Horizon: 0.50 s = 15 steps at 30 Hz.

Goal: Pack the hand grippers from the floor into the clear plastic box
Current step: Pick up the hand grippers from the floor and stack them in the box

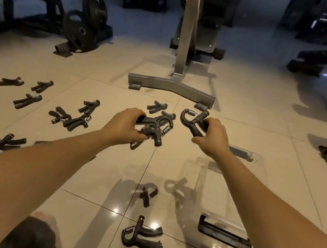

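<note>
Two hand grippers (154, 123) off the floor (101, 87) — one tight in left hand (125, 125), other in right hand (212, 138).

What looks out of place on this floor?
Hand grippers lie scattered across the tiles, several heaped together, none visibly inside the clear plastic box. Left hand and right hand each grip one.

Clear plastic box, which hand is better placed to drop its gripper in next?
Right, probably. The right hand holds a hand gripper, and the clear plastic box lies under that forearm; the left hand, also holding one, would have to cross.
</note>
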Motion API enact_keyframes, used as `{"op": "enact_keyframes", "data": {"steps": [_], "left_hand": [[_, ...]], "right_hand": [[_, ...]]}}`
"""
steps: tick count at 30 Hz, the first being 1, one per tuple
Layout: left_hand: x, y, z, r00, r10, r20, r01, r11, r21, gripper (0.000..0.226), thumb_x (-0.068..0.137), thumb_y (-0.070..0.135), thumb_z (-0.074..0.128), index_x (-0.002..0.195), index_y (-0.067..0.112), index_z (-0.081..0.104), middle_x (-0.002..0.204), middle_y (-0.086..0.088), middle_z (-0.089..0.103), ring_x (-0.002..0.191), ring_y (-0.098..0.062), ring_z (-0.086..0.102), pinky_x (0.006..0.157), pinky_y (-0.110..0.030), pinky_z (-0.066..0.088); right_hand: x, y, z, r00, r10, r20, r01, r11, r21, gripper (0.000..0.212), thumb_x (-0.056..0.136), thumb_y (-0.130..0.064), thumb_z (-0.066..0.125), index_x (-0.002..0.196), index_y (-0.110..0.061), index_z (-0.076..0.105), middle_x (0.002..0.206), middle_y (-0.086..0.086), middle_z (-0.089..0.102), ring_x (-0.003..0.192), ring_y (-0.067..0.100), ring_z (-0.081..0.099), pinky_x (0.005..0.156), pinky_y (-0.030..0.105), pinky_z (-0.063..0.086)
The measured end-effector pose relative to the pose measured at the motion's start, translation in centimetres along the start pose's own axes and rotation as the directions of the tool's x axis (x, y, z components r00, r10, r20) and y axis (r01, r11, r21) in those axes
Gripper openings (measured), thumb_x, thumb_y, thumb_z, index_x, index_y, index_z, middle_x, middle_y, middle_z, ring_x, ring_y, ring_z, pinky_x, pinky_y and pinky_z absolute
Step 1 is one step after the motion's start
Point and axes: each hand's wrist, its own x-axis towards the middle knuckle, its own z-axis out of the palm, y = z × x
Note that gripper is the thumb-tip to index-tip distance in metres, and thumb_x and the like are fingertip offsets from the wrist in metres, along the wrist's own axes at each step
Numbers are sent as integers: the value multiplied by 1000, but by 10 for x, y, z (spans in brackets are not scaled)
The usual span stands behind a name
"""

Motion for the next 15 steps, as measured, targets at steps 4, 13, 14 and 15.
{"op": "enact_keyframes", "data": {"steps": [4, 13, 14, 15], "left_hand": [[12, 51, -28, 996, 84, -11, -84, 996, -5, 58, 70, 34, 89, 119, 20, 62, 108, 4, 63, 97, -18, 60, 86, -36, 53], [34, 95, -5, 968, 242, 60, -232, 962, -141, 58, 70, 35, 89, 119, 23, 59, 107, 4, 62, 91, -16, 64, 77, -34, 61], [38, 97, 2, 965, 250, 86, -236, 961, -142, 58, 71, 36, 88, 119, 24, 58, 107, 4, 62, 91, -16, 64, 76, -35, 62], [43, 99, 9, 960, 258, 111, -243, 961, -132, 59, 71, 37, 88, 119, 24, 58, 107, 5, 62, 92, -15, 63, 76, -33, 61]], "right_hand": [[-5, 14, -54, 1000, 17, 5, -17, 999, -28, 57, 67, -23, 89, 115, -14, 59, 106, 1, 54, 96, 26, 57, 76, 34, 45], [-43, 70, -92, 974, 132, 184, -93, 974, -205, 72, 65, -27, 92, 127, -14, 58, 116, 3, 61, 102, 25, 60, 89, 37, 51], [-48, 78, -89, 971, 136, 194, -91, 970, -224, 71, 64, -29, 92, 125, -15, 59, 113, 1, 61, 100, 24, 60, 88, 37, 51], [-51, 87, -85, 968, 140, 209, -90, 969, -231, 69, 64, -30, 92, 123, -15, 60, 110, 0, 62, 100, 24, 61, 87, 37, 52]]}}
